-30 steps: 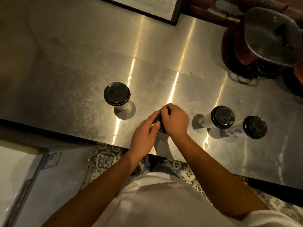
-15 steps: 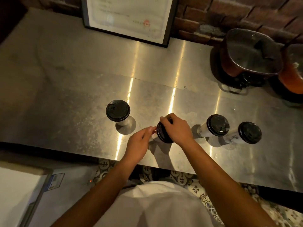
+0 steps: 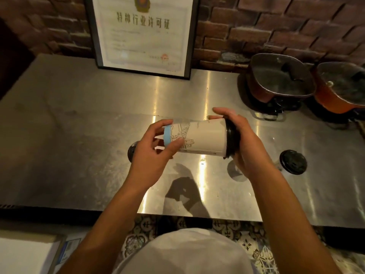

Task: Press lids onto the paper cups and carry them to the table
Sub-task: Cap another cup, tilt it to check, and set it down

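Observation:
A white paper cup [image 3: 201, 138] with a line drawing and a blue base band lies on its side in the air above the steel counter [image 3: 79, 135]. My left hand [image 3: 152, 155] grips its base end. My right hand [image 3: 243, 143] wraps over the black lid [image 3: 231, 139] fitted on its mouth. Another lidded cup [image 3: 293, 162] stands on the counter to the right. A further black lid [image 3: 132, 153] peeks out behind my left hand; its cup is hidden. A third standing cup is covered by my right forearm.
A framed certificate [image 3: 142, 34] leans against the brick wall at the back. Two lidded copper pots [image 3: 276, 80] [image 3: 341, 88] sit on burners at the back right. The counter's front edge runs just before my body, over a patterned tile floor [image 3: 144, 234].
The cup was standing on the counter under my hands; now both hands have lifted it and turned it sideways. The camera has tilted up toward the wall.

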`<state>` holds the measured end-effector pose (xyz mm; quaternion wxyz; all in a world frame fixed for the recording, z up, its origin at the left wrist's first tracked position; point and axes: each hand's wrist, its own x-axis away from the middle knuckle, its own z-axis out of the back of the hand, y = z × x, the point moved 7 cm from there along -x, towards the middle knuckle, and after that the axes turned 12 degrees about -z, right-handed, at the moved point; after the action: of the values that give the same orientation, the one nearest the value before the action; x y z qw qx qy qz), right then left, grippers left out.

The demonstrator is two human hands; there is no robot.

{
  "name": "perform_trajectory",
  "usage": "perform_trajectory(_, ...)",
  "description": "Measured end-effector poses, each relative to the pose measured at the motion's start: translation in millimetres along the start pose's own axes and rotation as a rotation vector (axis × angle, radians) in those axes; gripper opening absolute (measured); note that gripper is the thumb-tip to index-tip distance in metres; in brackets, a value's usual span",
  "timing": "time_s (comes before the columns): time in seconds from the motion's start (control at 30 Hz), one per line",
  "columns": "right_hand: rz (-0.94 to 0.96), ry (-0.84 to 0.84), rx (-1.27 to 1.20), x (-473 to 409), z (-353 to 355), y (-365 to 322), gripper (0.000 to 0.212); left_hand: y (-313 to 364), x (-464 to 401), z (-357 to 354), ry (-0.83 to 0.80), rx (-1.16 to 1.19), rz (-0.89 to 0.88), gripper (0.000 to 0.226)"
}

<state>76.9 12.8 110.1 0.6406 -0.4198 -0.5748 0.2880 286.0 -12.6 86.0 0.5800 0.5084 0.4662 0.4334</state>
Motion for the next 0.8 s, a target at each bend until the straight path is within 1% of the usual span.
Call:
perform_trajectory(0.07, 0.028, -0.009, 0.025, 6, -5, -5, 0.046, 12, 0, 3, -0.001, -0.039, -0.051, 0.063)
perform_trajectory(0.1, 0.04, -0.009, 0.011, 9, -6, -7, 0.045, 18, 0, 5, -0.006, -0.051, -0.081, 0.062)
perform_trajectory(0.17, 0.05, -0.013, -0.066, 12, -5, -8, 0.041, 30, 2, 6, -0.048, -0.061, -0.147, 0.051)
perform_trajectory(0.23, 0.033, -0.045, -0.138, 14, -8, -6, 0.037, 44, 5, 2, -0.135, -0.072, -0.221, 0.043)
perform_trajectory(0.3, -0.005, -0.09, -0.179, 16, -15, -2, 0.034, 62, 8, 0, -0.185, -0.108, -0.353, 0.041)
perform_trajectory(0.37, -0.054, -0.117, -0.189, 18, -19, 2, 0.037, 78, 10, -1, -0.191, -0.194, -0.54, 0.036)
perform_trajectory(0.4, -0.08, -0.131, -0.197, 19, -22, 3, 0.042, 83, 12, -1, -0.184, -0.247, -0.609, 0.034)
perform_trajectory(0.47, -0.126, -0.168, -0.251, 22, -28, 4, 0.051, 84, 15, 0, -0.158, -0.324, -0.688, 0.032)
perform_trajectory(0.53, -0.129, -0.167, -0.29, 24, -30, 3, 0.046, 83, 19, -1, -0.137, -0.336, -0.732, 0.032)
perform_trajectory(0.6, -0.112, -0.156, -0.31, 25, -31, 1, 0.041, 83, 24, -2, -0.11, -0.337, -0.783, 0.037)
perform_trajectory(0.67, -0.114, -0.173, -0.295, 27, -34, 2, 0.045, 83, 26, 1, -0.059, -0.354, -0.818, 0.044)
perform_trajectory(0.73, -0.124, -0.197, -0.26, 31, -38, 3, 0.051, 78, 27, 6, 0.011, -0.349, -0.775, 0.041)
perform_trajectory(0.8, -0.08, -0.17, -0.208, 31, -38, 3, 0.046, 71, 27, 11, 0.087, -0.31, -0.641, 0.033)
